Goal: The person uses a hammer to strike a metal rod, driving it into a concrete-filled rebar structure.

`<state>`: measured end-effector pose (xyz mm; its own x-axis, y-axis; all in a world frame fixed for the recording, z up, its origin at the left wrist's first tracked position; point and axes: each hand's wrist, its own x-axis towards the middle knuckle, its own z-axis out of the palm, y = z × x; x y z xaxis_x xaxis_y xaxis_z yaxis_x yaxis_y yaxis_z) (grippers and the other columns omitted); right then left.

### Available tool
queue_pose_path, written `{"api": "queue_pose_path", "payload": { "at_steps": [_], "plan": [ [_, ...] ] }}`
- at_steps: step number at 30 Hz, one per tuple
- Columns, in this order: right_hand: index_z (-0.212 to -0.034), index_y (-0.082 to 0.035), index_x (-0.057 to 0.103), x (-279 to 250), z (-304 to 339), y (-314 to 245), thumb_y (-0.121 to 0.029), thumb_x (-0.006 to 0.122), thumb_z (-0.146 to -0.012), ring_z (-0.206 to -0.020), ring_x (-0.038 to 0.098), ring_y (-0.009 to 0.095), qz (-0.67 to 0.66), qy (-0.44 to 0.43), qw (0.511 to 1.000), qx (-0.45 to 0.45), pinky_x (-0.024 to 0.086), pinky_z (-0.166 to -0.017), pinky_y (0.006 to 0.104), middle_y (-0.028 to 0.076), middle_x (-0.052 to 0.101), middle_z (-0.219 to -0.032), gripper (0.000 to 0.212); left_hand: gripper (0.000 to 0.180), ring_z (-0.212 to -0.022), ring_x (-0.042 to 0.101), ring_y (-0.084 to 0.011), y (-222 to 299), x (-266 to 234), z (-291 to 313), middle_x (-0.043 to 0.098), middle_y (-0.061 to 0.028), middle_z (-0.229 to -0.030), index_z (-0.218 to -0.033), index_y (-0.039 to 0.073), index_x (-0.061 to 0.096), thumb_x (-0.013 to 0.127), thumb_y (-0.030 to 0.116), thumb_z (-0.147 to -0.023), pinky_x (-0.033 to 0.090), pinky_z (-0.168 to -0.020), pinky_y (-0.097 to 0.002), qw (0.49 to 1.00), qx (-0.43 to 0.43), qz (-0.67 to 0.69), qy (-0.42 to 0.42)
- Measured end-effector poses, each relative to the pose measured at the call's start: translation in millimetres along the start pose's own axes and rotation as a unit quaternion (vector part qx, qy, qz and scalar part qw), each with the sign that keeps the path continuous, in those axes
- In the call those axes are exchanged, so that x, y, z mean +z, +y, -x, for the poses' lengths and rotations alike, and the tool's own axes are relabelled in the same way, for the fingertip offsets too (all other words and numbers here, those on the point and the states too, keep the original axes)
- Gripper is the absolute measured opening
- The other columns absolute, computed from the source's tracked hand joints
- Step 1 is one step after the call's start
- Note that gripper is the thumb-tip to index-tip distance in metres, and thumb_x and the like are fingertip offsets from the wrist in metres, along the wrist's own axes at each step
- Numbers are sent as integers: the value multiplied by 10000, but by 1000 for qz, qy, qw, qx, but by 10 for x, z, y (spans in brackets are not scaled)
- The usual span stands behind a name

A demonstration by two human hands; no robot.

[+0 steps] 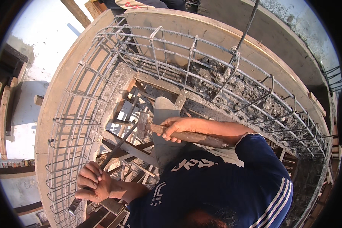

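My left hand [93, 182] is closed round a long dark metal bar [119, 145], low beside the left rebar cage [78, 104]. The bar slants, one end sticking out below my fist and the other up by the hammer head. My right hand [176, 128] grips a hammer [195, 137] on its wooden handle, close behind the heavy metal head. That head lies beside the bar's upper end; I cannot tell whether they touch. Below both tools is an opening in the formwork, crossed by timbers.
A second rebar cage [195, 49] runs along the far side, with broken rubble [250, 93] inside. Plywood form boards [216, 24] stand behind it. An upright steel rod [249, 26] rises at the far right. Part of another person [148, 3] shows at the top edge.
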<state>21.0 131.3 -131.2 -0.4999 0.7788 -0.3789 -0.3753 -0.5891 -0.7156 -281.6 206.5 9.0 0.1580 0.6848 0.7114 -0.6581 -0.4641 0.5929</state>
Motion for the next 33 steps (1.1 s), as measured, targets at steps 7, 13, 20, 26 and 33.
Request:
{"api": "queue_pose_path", "payload": {
  "at_steps": [7, 13, 20, 26, 33],
  "plan": [
    [-939, -41, 545, -1655, -485, 94, -111, 627, -899, -534, 550, 152, -320, 288, 882, -193, 494, -456, 283, 62, 573, -738, 116, 614, -502, 315, -111, -42, -172, 285, 336, -2, -558, -561, 155, 332, 354, 537, -1041, 280, -502, -249, 988, -93, -93, 74],
    [-917, -24, 529, -1214, -645, -120, -75, 561, -920, -535, 561, 173, -345, 360, 833, -238, 526, -475, 315, 62, 560, -691, 60, 600, -499, 314, -127, -353, -128, 367, 329, -19, -556, -582, 133, 351, 325, 496, -1059, 286, -491, -268, 982, -148, -88, 77],
    [-851, -6, 661, -435, -506, 105, -128, 656, -887, -573, 609, 141, -94, 100, 990, -32, 525, -492, 274, 75, 637, -719, 127, 597, -498, 299, -128, -687, 115, 313, 335, -14, -552, -581, 128, 363, 306, 474, -1065, 300, -508, -286, 979, -200, -35, -12],
    [-897, -19, 590, -1628, -617, 174, -95, 615, -889, -593, 593, 167, -320, 289, 875, -223, 529, -509, 321, 74, 599, -728, 80, 590, -508, 327, -131, -788, 230, 432, 346, -22, -549, -584, 123, 362, 344, 475, -1057, 309, -517, -296, 976, -214, -13, -33],
    [-898, 5, 573, -1157, -329, 154, -78, 615, -891, -589, 586, 166, -328, 312, 862, -227, 523, -500, 305, 82, 597, -771, 93, 496, -509, 346, -134, -1129, 254, 727, 371, -27, -566, -609, 90, 412, 505, 344, -1023, 290, -475, -278, 962, -272, -16, -34]
  ]
}}
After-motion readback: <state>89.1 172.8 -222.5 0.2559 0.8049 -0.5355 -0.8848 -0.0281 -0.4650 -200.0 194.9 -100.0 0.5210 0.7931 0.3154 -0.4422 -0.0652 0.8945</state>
